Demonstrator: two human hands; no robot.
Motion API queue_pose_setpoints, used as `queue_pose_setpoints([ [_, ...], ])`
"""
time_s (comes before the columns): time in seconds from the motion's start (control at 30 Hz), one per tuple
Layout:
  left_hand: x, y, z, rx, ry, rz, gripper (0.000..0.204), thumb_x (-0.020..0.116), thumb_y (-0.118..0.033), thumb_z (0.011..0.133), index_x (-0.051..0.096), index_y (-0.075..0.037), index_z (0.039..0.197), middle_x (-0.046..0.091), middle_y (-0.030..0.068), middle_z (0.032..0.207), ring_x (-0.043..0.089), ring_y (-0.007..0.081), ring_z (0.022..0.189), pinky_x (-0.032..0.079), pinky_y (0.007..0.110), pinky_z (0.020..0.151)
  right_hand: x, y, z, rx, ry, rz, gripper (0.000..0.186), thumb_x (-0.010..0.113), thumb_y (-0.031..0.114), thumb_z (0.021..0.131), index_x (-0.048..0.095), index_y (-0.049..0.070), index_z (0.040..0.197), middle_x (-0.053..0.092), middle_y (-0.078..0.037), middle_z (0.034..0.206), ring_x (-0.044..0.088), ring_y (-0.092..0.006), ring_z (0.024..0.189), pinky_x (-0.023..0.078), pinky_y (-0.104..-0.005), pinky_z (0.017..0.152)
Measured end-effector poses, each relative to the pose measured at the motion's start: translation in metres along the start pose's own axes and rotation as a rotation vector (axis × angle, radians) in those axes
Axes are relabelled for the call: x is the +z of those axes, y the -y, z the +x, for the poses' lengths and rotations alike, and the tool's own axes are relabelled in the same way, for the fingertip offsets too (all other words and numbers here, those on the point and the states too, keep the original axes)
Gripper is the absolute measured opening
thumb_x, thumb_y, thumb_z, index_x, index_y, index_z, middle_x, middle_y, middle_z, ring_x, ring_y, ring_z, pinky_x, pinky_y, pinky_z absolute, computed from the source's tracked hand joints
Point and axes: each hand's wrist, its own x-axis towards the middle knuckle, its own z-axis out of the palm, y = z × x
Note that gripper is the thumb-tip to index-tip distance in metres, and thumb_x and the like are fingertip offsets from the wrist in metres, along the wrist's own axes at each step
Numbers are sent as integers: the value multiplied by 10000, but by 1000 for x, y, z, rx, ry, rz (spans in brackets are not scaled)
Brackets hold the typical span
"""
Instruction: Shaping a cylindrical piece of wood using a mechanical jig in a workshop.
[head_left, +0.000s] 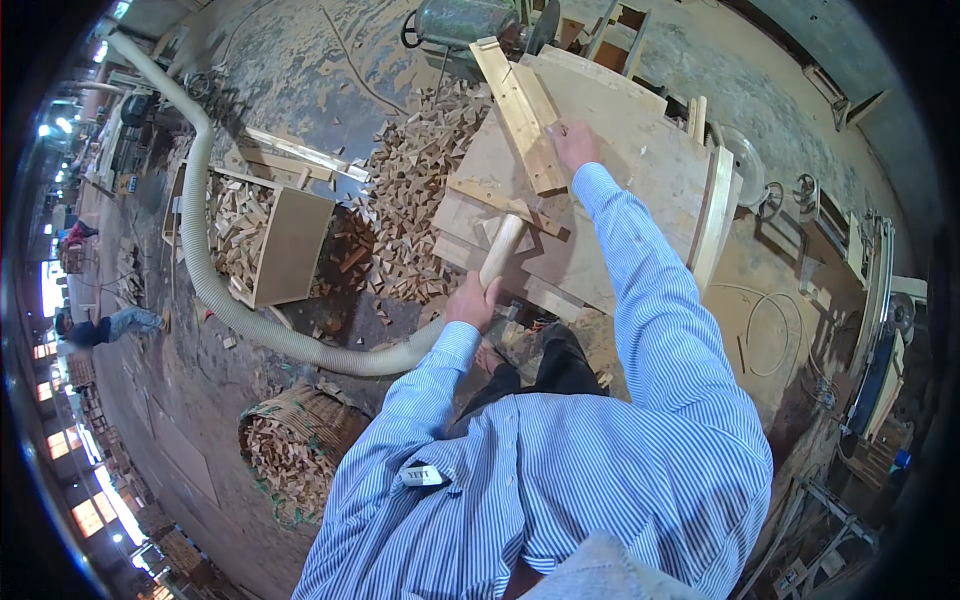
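Observation:
My left hand (pixel 471 302) is wrapped around a cream flexible hose (pixel 501 250) close to its smooth end. That end points at a narrow wooden strip (pixel 508 207) with dark holes, lying across the near part of a broad worktable (pixel 640 190). My right hand (pixel 575 146) reaches forward over the tabletop, its fingers closed at the right edge of a long pale wooden board (pixel 520 120). A second, shorter piece lies along that board's right side. The exact grip of the right fingertips is partly hidden.
Wood offcuts (pixel 420 190) are heaped left of the table, beside a filled wooden bin (pixel 290 245). A wicker basket (pixel 315 415) of offcuts stands at lower left. A green machine (pixel 465 22) is beyond the table. Another person (pixel 110 328) is at far left.

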Motion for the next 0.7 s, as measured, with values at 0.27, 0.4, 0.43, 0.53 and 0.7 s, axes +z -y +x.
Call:
queue_pose_setpoints([
  [0.27, 2, 4, -14, 43, -67, -46, 478, 575, -492, 1017, 528, -22, 1091, 687, 288, 854, 676, 498, 829, 517, 583, 722, 15, 16, 31, -65, -61, 52, 315, 694, 405, 933, 772, 103, 982, 717, -215, 1074, 677, -407, 993, 529, -506, 852],
  [0.4, -2, -2, -10, 5, -25, -15, 474, 578, -491, 1015, 524, -24, 1078, 706, 269, 880, 696, 470, 827, 537, 570, 726, 19, 15, 46, -100, -79, 41, 310, 694, 401, 932, 770, 104, 973, 722, -213, 998, 681, -411, 929, 522, -514, 830],
  [0.43, -2, -3, -8, 4, -24, -12, 474, 578, -491, 1015, 524, -24, 1078, 706, 269, 880, 696, 470, 827, 537, 570, 726, 19, 14, 49, -112, -77, 73, 308, 694, 398, 931, 769, 101, 967, 725, -209, 968, 683, -412, 908, 521, -515, 825],
  [0.53, -2, -8, 1, -20, -1, -1, 493, 566, -502, 1019, 518, -16, 1084, 704, 276, 876, 694, 476, 828, 534, 572, 729, 17, 12, 57, -125, -52, 90, 295, 703, 383, 927, 768, 97, 948, 727, -199, 922, 686, -412, 881, 523, -511, 820],
  [0.7, 0, -29, 27, -21, -6, -21, 497, 546, -507, 1030, 534, -13, 1084, 691, 279, 858, 680, 487, 825, 526, 576, 724, 8, 2, 87, -119, -79, 119, 276, 711, 375, 922, 780, 110, 957, 730, -200, 942, 689, -407, 884, 529, -502, 821],
])
